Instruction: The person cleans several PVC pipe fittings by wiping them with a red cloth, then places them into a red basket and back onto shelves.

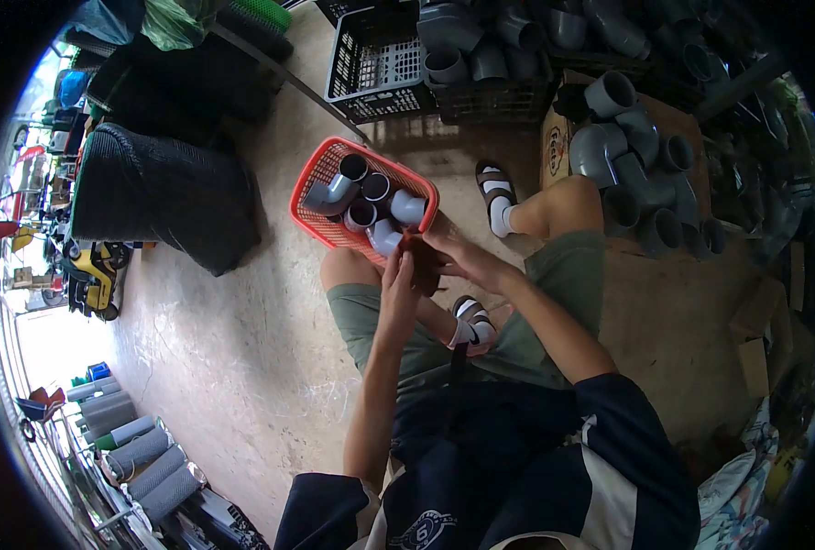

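Brown cloth (pixel 424 268), in fingers (pixel 401 269), near basket (pixel 308 178)

Daylight reaching me from left; glare burnt out to white around opening (pixel 64 341). Floor (pixel 233 339) pale and evenly lit left of centre, browner and dimmer toward right. Soft shadow beside black mesh roll (pixel 151 192). Red basket (pixel 306 174) clear to me at upper centre; reddish-brown object (pixel 423 264) below it too dark to read. Upper-right pipe fittings (pixel 600 151) sunk in gloom. Strong fisheye bend, black corners, edges smeared.
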Tool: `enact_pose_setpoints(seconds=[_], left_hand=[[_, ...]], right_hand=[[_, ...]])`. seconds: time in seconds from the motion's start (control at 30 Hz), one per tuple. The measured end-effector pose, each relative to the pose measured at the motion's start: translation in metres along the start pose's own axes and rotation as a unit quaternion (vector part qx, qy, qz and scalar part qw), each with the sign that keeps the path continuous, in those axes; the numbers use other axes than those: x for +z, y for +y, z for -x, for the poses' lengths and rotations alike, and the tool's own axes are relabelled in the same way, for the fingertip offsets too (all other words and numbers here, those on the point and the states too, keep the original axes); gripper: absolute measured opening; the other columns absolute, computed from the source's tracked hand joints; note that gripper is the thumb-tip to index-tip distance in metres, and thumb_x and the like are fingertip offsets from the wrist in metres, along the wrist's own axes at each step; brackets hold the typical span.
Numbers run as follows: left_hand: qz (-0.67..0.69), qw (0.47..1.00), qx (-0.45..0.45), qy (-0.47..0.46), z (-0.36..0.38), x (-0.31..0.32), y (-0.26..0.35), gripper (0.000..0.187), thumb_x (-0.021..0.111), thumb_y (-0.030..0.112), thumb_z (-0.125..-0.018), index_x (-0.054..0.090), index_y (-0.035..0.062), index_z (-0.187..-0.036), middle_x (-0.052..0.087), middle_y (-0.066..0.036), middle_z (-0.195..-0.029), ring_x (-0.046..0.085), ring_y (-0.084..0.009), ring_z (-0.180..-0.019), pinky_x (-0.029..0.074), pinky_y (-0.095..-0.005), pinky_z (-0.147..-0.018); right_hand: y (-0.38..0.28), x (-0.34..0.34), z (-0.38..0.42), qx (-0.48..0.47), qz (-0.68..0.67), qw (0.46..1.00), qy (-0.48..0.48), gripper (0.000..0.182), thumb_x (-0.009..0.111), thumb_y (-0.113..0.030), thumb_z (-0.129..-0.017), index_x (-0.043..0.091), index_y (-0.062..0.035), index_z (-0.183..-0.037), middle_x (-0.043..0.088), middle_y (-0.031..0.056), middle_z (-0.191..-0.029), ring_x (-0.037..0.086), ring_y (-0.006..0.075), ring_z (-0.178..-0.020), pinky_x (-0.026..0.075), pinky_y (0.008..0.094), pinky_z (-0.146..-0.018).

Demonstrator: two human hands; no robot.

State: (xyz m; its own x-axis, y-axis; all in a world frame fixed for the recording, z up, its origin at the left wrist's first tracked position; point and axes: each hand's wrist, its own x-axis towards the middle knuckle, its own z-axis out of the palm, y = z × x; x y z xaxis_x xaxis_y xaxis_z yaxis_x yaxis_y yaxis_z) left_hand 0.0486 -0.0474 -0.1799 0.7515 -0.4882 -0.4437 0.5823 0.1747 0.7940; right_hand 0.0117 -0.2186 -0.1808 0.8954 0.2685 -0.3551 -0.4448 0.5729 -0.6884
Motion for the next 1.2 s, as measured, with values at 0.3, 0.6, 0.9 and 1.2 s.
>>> enact_pose_setpoints(seconds=[0.3,0.6,0.9,1.2], left_hand=[[0.189,0.978,0.07,0.059,-0.005,0.005,0.0,0.042,0.037,0.027,-0.106,0.043,0.0051,-0.141,0.053,-0.015,-0.139,0.056,-0.0305,-0.126,0.052,-0.0474,-0.1],[0.096,0.982,0.142,0.084,0.008,0.024,-0.003,0.042,0.044,0.02,-0.104,0.041,0.0041,-0.143,0.049,-0.014,-0.143,0.047,-0.0268,-0.134,0.039,-0.0452,-0.112],[-0.38,0.906,0.174,-0.073,0.032,0.003,0.017,0.054,0.06,0.028,-0.099,0.04,0.0042,-0.143,0.054,-0.012,-0.137,0.056,-0.0236,-0.123,0.049,-0.036,-0.1],[-0.021,0.993,0.019,0.116,0.02,-0.006,-0.008,0.054,0.059,0.031,-0.099,0.04,0.0121,-0.145,0.042,-0.012,-0.145,0.045,-0.0334,-0.135,0.048,-0.0419,-0.105]], right_hand=[[0.024,-0.018,-0.019,-0.264,0.258,0.894,0.254,0.038,0.055,-0.033,-0.101,0.059,-0.0018,-0.122,0.064,0.0021,-0.107,0.059,0.0128,-0.095,0.049,0.0274,-0.079],[-0.009,0.008,0.0,-0.07,-0.087,0.988,0.109,0.038,0.062,-0.029,-0.097,0.058,-0.0067,-0.127,0.067,0.0036,-0.106,0.064,0.0111,-0.091,0.052,0.0286,-0.078],[-0.018,-0.009,0.008,-0.051,0.029,0.996,0.072,0.036,0.065,-0.031,-0.091,0.063,-0.0063,-0.118,0.066,0.0012,-0.104,0.064,0.011,-0.09,0.051,0.0257,-0.078],[-0.022,-0.003,0.019,0.064,0.147,0.987,0.026,0.03,0.067,-0.03,-0.091,0.066,-0.0051,-0.106,0.064,0.001,-0.08,0.063,0.0091,-0.069,0.051,0.0243,-0.063]])
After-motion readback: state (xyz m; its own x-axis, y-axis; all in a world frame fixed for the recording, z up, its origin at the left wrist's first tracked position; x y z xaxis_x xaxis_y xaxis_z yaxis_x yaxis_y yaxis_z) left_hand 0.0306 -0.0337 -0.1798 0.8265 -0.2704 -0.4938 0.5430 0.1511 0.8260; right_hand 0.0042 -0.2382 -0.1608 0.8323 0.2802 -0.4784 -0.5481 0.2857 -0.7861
